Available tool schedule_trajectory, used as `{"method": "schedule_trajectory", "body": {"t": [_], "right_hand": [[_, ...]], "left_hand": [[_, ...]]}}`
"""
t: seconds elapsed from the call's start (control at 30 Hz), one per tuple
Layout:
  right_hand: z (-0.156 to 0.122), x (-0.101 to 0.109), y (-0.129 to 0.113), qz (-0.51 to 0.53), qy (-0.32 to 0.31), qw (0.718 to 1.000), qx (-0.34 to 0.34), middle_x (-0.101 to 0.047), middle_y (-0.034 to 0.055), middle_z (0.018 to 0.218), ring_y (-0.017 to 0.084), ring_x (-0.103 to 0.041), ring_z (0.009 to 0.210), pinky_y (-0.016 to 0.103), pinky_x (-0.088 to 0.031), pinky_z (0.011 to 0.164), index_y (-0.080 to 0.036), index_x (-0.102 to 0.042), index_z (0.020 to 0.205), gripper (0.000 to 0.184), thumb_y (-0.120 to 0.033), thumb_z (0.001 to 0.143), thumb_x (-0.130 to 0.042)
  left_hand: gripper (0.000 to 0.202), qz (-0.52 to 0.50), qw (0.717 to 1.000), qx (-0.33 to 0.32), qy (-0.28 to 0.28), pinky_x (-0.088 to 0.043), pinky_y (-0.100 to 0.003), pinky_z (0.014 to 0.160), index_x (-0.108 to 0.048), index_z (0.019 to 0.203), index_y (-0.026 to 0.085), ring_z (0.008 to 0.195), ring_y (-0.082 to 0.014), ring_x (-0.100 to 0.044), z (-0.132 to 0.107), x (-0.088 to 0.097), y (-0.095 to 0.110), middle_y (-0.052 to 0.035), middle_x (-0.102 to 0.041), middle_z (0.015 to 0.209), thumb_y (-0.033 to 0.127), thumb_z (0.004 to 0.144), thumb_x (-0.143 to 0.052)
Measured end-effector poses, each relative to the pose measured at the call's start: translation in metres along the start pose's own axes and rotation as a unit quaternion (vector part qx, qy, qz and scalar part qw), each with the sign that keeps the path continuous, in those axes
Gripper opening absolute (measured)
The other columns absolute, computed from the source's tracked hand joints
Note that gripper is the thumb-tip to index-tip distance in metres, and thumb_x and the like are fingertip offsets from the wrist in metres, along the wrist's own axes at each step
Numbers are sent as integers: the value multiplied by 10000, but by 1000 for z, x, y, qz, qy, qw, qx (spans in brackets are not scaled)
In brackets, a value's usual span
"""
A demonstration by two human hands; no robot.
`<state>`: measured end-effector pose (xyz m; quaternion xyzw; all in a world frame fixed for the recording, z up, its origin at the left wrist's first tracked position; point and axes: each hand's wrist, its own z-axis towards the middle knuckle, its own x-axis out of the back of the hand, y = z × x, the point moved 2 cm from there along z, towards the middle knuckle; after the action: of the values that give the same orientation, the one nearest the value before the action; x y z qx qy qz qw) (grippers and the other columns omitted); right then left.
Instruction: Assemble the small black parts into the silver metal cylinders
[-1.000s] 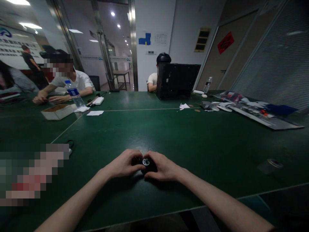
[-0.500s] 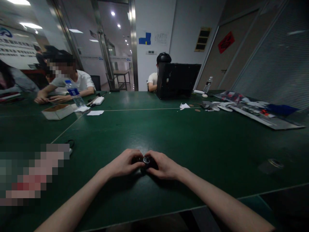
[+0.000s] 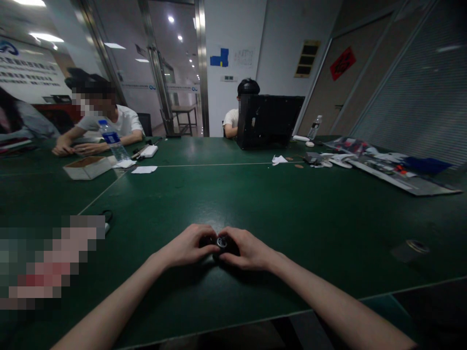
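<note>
Low over the green table [image 3: 233, 194], close to its near edge, my two hands meet around a small black object with a pale, shiny ring [image 3: 221, 241] facing up. My left hand [image 3: 192, 244] curls its fingers and thumb about the left side. From the right, my right hand [image 3: 246, 249] grips the other side, thumb below and fingers above. The fingertips of both hands nearly touch. Much of the object is hidden, and its kind cannot be made out.
A dark cylinder-like roll [image 3: 410, 249] lies at right. Farther off are a white box [image 3: 87, 170], a water bottle [image 3: 113, 141], paper scraps [image 3: 279, 159], a black case [image 3: 270, 121] and a cluttered board [image 3: 394, 177]. Other people sit across the table and at left.
Both hands keep their place and hold. The pale ring looks slightly turned between the fingers. A figure in the far left background has gone from view.
</note>
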<state>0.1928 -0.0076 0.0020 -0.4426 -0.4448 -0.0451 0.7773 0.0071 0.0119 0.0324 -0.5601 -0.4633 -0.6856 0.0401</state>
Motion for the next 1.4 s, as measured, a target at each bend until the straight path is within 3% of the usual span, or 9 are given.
{"method": "schedule_trajectory", "body": {"t": [0.63, 1.0, 1.4], "right_hand": [[1, -6, 1, -41, 36, 998, 8, -607, 61, 924, 156, -543, 781, 265, -407, 694, -172, -506, 1051, 299, -294, 793, -592], [-3, 1, 1, -43, 27, 999, 5, -615, 56, 942, 158, -554, 797, 275, -417, 713, -175, -510, 1090, 374, -336, 771, -620], [0, 0, 4, -41, 55, 997, -31, -615, 29, 840, 125, -534, 708, 240, -394, 645, -172, -565, 969, 253, -314, 771, -631]], "left_hand": [[216, 31, 999, -26, 28, -379, -233, 637, -599, 924, 156, 714, -150, -521, 3, -5, 3, -17, -583, 825, 350, 831, -590], [225, -21, 1000, -1, -4, -407, -238, 667, -641, 964, 157, 750, -157, -563, 2, 0, 2, -27, -631, 864, 336, 846, -573], [219, -57, 998, 9, 37, -460, -261, 738, -633, 966, 163, 818, -169, -597, 2, 3, -5, -37, -648, 937, 306, 800, -633]]}}
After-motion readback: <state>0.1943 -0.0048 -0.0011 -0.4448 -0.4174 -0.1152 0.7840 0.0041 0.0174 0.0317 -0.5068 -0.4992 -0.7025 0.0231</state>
